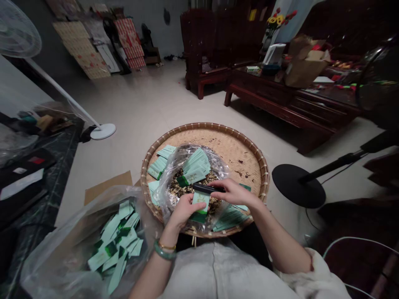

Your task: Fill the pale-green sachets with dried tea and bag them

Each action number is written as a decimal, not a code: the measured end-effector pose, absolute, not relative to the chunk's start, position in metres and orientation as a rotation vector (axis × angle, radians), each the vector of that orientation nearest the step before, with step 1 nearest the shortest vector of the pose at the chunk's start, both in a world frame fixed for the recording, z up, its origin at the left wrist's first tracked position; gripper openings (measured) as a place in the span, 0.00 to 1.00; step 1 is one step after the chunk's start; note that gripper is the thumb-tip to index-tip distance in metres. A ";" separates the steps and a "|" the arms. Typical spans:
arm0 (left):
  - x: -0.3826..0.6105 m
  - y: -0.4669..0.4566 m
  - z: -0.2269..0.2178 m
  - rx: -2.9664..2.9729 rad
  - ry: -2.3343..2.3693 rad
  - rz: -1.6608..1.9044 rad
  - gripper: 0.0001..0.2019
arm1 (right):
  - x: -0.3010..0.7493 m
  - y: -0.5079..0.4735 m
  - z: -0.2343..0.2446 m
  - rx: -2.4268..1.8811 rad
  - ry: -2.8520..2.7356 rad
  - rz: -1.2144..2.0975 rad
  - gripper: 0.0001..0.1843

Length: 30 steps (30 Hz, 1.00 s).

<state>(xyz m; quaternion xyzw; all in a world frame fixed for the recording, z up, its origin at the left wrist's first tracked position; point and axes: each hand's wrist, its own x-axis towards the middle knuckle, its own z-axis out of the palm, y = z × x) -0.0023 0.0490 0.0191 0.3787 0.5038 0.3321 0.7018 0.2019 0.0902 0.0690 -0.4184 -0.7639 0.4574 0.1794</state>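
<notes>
My left hand [182, 211] is closed on a small green and pale packet [200, 204], held upright over a clear plastic bag [174, 174] of loose dried bits. My right hand [232, 192] is closed on a black scoop-like tool [204, 188], its end right above the packet's top. The bag lies in a round woven basket tray [249, 149] on my lap. A stack of green packets [196, 166] rests inside the bag, and more packets [160, 164] lie on the tray's left side and under my right wrist [229, 218].
A large clear bag with several green packets [116, 245] sits at my lower left. A white fan base [102, 131] stands on the floor to the left, a black fan base [297, 185] to the right. A dark wooden table [299, 104] and chairs [202, 45] stand beyond.
</notes>
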 end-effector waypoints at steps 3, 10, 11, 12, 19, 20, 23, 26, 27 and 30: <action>-0.003 0.049 0.019 0.848 1.106 0.745 0.19 | 0.202 0.090 0.070 -1.205 -2.162 1.291 0.19; -0.005 0.049 0.023 0.827 1.097 0.749 0.20 | 0.201 0.090 0.065 -1.206 -2.074 1.379 0.19; -0.005 0.049 0.024 0.823 1.094 0.748 0.20 | 0.201 0.091 0.063 -1.216 -2.023 1.462 0.21; -0.006 0.049 0.024 0.823 1.094 0.747 0.20 | 0.201 0.091 0.061 -1.225 -1.960 1.564 0.22; -0.008 0.049 0.028 0.836 1.085 0.730 0.20 | 0.208 0.094 0.051 -1.059 -1.569 2.057 0.28; -0.008 0.049 0.028 0.837 1.088 0.733 0.20 | 0.210 0.095 0.051 -1.045 -1.542 2.075 0.28; -0.010 0.050 0.028 0.849 1.115 0.749 0.19 | 0.213 0.095 0.051 -1.073 -1.512 2.037 0.29; -0.009 0.050 0.027 0.870 1.134 0.753 0.19 | 0.211 0.093 0.051 -1.137 -1.576 1.932 0.30; -0.009 0.050 0.027 0.876 1.137 0.748 0.19 | 0.209 0.092 0.051 -1.155 -1.610 1.892 0.30; -0.006 0.050 0.029 0.888 1.125 0.726 0.19 | 0.202 0.089 0.052 -1.205 -1.731 1.723 0.27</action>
